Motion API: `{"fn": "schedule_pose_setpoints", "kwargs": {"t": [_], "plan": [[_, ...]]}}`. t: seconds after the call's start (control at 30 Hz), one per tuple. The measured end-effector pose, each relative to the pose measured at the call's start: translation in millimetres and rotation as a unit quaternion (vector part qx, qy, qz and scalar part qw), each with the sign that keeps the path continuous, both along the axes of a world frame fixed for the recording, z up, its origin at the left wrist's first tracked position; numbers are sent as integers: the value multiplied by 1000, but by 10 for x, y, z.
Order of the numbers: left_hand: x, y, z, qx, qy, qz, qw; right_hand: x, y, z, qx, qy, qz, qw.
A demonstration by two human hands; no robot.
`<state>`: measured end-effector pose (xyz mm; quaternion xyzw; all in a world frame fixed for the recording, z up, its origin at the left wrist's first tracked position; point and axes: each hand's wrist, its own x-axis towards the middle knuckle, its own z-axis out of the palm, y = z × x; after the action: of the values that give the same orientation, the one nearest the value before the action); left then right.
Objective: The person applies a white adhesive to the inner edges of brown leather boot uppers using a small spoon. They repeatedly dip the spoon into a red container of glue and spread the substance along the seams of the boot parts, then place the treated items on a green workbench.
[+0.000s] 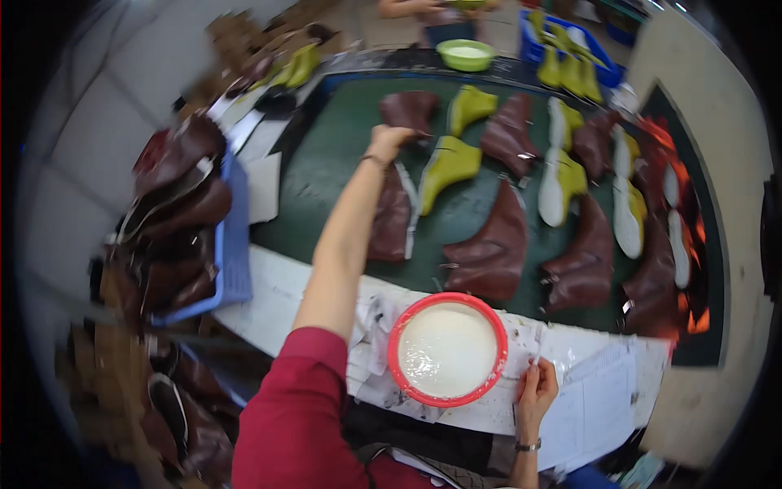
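Green belt [342, 155] crowded with boot uppers; left hand [389, 140] grips brown upper [409, 110].

On the green belt [342, 155]: seven brown boot uppers [489, 244], two yellow-green uppers [450, 163], about four white-soled lasts [556, 183]. Bowls: one red with white paste [447, 349], one green [465, 54]. Blue crates: two [232, 244]. Hands at work: two.
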<state>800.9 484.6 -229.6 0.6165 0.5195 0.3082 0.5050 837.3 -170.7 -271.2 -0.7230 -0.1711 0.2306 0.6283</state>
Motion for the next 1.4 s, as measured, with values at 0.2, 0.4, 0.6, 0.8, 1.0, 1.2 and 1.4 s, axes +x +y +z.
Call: {"fn": "schedule_pose_setpoints", "kwargs": {"t": [0.2,0.4,0.6,0.8,1.0,1.2,1.4], "plan": [[-294,-822,806,324,137,-104,930,-25,11,141,29,29,4,999],[-1536,-1787,2051,591,195,-100,777,17,-22,-52,23,-51,-2,998],[-3520,-745,3090,402,600,160,673,92,7,-160,55,-65,23,996],[-4422,-89,3085,220,602,91,762,76,-21,-64,53,-56,20,997],[-4728,198,2990,245,520,147,805,98,-9,-66,37,-82,16,996],[-4909,92,3159,386,322,271,821,73,-22,-77,46,-74,21,996],[-4734,-523,3904,707,171,191,659,80,59,-53,43,-81,45,995]]}}
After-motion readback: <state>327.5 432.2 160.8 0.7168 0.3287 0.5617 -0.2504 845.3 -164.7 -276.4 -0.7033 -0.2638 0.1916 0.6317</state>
